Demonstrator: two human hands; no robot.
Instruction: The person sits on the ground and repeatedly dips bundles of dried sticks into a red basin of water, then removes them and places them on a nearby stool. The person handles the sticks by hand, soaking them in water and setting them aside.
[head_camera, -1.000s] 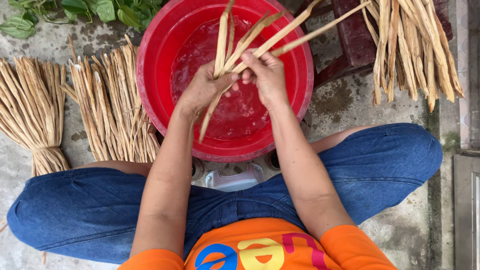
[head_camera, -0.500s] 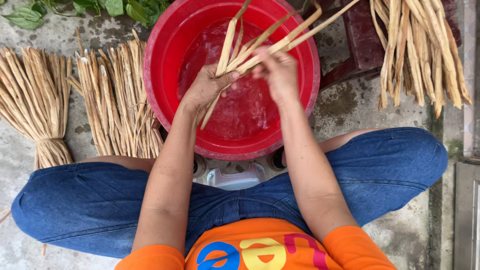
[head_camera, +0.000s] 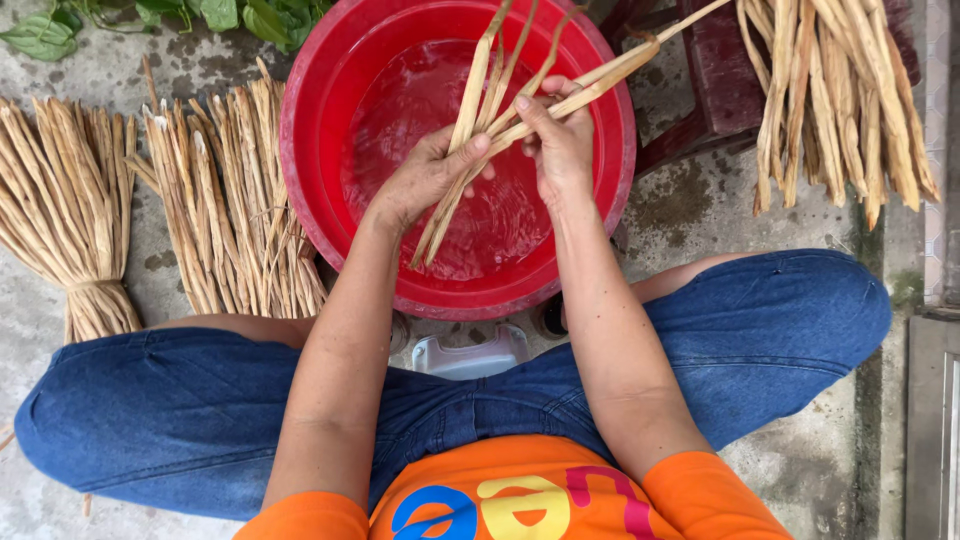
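Head view: left hand (head_camera: 425, 180) has its fingers (head_camera: 470, 150) closed round a few long, tan dried plant strips (head_camera: 470, 120) above the round red plastic basin (head_camera: 310, 150) of water; right hand (head_camera: 560, 140) pinches one strip (head_camera: 610, 75) aside. Brittle strips might snap if bent sharply, or slip when wet. Strip tips run off the top edge; the right fingertips are partly hidden
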